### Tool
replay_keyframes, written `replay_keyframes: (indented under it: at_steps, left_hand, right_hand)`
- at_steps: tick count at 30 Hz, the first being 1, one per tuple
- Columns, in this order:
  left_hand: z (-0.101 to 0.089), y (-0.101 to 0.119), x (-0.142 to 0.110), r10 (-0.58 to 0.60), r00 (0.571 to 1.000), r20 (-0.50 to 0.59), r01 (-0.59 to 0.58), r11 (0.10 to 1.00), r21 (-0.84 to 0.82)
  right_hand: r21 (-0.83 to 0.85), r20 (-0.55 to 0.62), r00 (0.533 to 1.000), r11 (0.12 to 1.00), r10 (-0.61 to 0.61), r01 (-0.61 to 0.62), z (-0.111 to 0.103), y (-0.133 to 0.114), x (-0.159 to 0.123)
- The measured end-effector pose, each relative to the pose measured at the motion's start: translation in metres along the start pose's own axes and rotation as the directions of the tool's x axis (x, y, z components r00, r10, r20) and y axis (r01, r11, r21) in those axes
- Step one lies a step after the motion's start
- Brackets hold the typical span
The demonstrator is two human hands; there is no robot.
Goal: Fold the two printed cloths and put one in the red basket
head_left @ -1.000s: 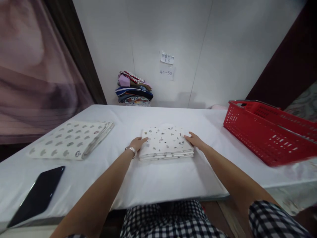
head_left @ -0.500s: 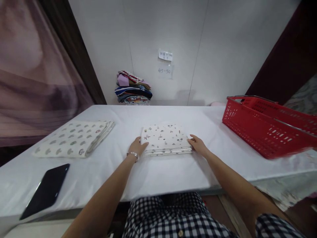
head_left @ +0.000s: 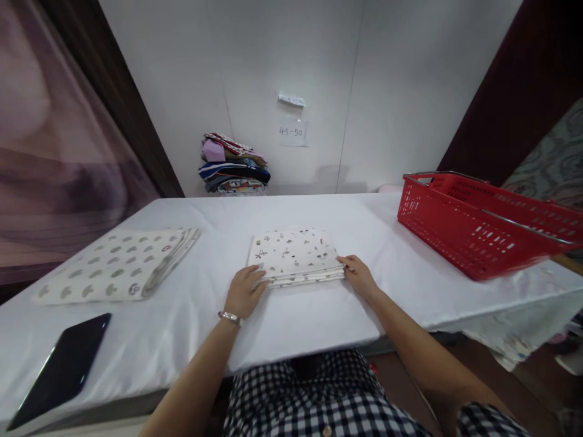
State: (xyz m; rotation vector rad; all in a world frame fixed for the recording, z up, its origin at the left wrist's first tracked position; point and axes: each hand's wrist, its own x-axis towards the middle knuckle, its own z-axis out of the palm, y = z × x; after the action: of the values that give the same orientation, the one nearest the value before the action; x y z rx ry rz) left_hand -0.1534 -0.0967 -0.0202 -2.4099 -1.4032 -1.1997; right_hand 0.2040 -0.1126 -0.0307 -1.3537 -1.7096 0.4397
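Note:
A folded white cloth with small dark prints (head_left: 294,255) lies in the middle of the white table (head_left: 296,315). My left hand (head_left: 243,290), a bracelet on its wrist, rests flat at the cloth's near left corner with its fingers stretched out against the edge. My right hand (head_left: 359,276) lies at the near right corner, fingertips touching the cloth's edge, fingers extended. Neither hand grips anything.
A second folded cloth with green dots (head_left: 116,271) lies at the left. A black phone (head_left: 59,370) sits near the front left edge. A red plastic basket (head_left: 478,224) stands at the right. A pile of folded clothes (head_left: 233,172) sits by the back wall.
Both hands have slid back from the cloth's sides to its near corners. The view has shifted slightly to the right and the cloth has stayed in place.

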Motion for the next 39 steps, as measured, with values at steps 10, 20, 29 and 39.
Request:
replay_keyframes:
  at_steps: [10, 20, 29, 39]
  left_hand:
    - [0.000, 0.000, 0.000, -0.017, 0.999, 0.032, 0.019, 0.998, -0.064]
    - [-0.001, 0.000, 0.001, -0.098, 0.991, 0.097, 0.105, 0.991, -0.077]
    - [-0.001, 0.001, 0.001, -0.101, 0.991, 0.092, 0.108, 0.991, -0.081]
    - [-0.002, 0.002, 0.001, -0.090, 0.993, 0.079, 0.096, 0.992, -0.083]
  right_hand:
    - [-0.129, 0.045, 0.995, 0.987, -0.090, 0.095, -0.003, -0.008, 0.001]
    - [-0.078, 0.075, 0.994, 0.993, -0.084, 0.090, -0.008, -0.017, -0.012]
    - [0.133, -0.060, 0.997, 0.991, 0.040, -0.032, -0.011, -0.024, -0.011]
    - [-0.325, 0.174, 0.983, 0.938, -0.064, 0.119, -0.016, -0.037, 0.000]
